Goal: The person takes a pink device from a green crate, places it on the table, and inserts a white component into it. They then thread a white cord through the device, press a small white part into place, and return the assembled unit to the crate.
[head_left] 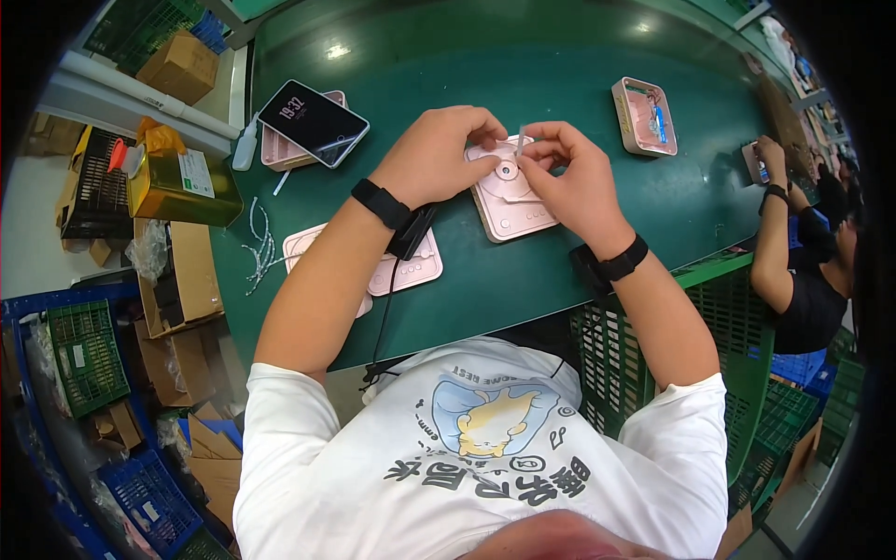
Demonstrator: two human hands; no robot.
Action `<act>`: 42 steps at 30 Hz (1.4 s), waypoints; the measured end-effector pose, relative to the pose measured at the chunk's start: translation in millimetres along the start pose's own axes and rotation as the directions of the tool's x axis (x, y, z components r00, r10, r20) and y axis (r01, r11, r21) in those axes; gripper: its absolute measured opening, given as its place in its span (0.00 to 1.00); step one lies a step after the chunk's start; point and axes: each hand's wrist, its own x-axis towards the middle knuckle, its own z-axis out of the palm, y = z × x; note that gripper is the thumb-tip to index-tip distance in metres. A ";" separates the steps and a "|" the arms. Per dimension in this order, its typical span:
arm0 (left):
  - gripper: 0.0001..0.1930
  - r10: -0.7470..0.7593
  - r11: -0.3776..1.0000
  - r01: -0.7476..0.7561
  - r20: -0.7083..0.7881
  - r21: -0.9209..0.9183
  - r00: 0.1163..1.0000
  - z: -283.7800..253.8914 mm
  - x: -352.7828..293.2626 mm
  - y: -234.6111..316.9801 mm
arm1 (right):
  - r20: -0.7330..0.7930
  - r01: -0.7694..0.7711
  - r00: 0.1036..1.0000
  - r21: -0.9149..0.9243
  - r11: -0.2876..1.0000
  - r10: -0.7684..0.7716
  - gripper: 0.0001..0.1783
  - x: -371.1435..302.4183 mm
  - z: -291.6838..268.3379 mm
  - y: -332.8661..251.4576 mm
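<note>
Lying flat on green bench (579,56), pink rounded-square plastic panel (509,201), long axis away from body. Left hand (439,154) pressing its left edge, fingers curled; right hand (569,173) pinching thin pale strip (521,140) upright above round centre hole, nearer.

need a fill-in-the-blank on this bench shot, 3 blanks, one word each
1. Both hands, the left hand and the right hand, work over a flat pink plastic panel that lies on a ____ table top.
2. Each wrist wears a ____ band.
3. The dark smartphone with the lit screen rests on a ____ plastic part at the person's left.

Missing words: green; black; pink
</note>
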 end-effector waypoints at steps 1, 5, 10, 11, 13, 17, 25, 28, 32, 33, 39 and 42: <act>0.14 0.012 1.000 -0.012 -0.027 -0.013 1.000 0.9 -1.9 -0.2 | 0.002 0.001 1.000 -0.002 1.000 -0.001 0.18 -1.1 0.9 1.5; 0.10 -0.011 0.998 0.006 -0.074 -0.061 0.997 0.0 -0.2 11.8 | 0.042 0.058 0.998 -0.030 0.998 -0.056 0.17 0.6 1.4 5.5; 0.11 0.033 0.991 -0.022 -0.076 0.132 0.997 -4.3 0.7 7.1 | 0.074 0.086 0.994 -0.074 0.994 -0.080 0.16 -1.2 -2.7 -3.4; 0.11 0.031 0.991 -0.020 -0.079 0.132 0.996 -5.3 -1.2 6.1 | 0.082 0.082 0.994 -0.060 0.995 -0.077 0.15 -1.3 -3.6 -4.3; 0.11 -0.018 0.979 0.030 -0.062 0.204 0.998 -9.5 -4.3 13.7 | 0.087 0.077 0.994 -0.048 0.996 -0.073 0.15 -1.5 -4.9 -2.6; 0.11 -0.121 0.967 0.121 -0.015 0.225 0.993 -14.3 -10.5 14.4 | 0.106 0.301 0.953 -0.229 0.926 -0.284 0.14 -2.4 -3.8 4.6; 0.12 -0.224 0.972 0.223 0.016 0.077 0.974 -13.2 -7.7 12.4 | 0.066 0.100 0.993 -0.059 0.993 -0.096 0.11 0.6 -1.0 3.4; 0.12 -0.222 0.972 0.222 -0.001 0.073 0.975 -13.1 -6.7 10.7 | 0.056 0.041 0.998 -0.074 0.996 -0.036 0.09 1.8 -0.1 1.2; 0.12 -0.242 0.968 0.239 0.018 0.079 0.970 -15.6 -8.6 12.0 | 0.082 0.056 0.995 -0.056 0.997 -0.052 0.11 -0.2 0.2 3.9; 0.11 -0.256 0.964 0.252 0.043 0.081 0.966 -16.6 -9.5 13.0 | 0.081 0.059 0.995 -0.058 0.997 -0.054 0.11 -1.1 -1.0 2.6; 0.13 -0.271 0.956 0.290 0.266 -0.035 0.925 -18.3 -12.1 7.0 | 0.164 0.326 0.944 -0.306 0.895 -0.288 0.16 -6.8 -3.8 -10.6; 0.13 -0.151 0.936 0.254 0.375 -0.243 0.915 -17.0 -14.5 8.0 | 0.206 0.394 0.918 -0.361 0.845 -0.340 0.18 -5.8 -3.6 -14.3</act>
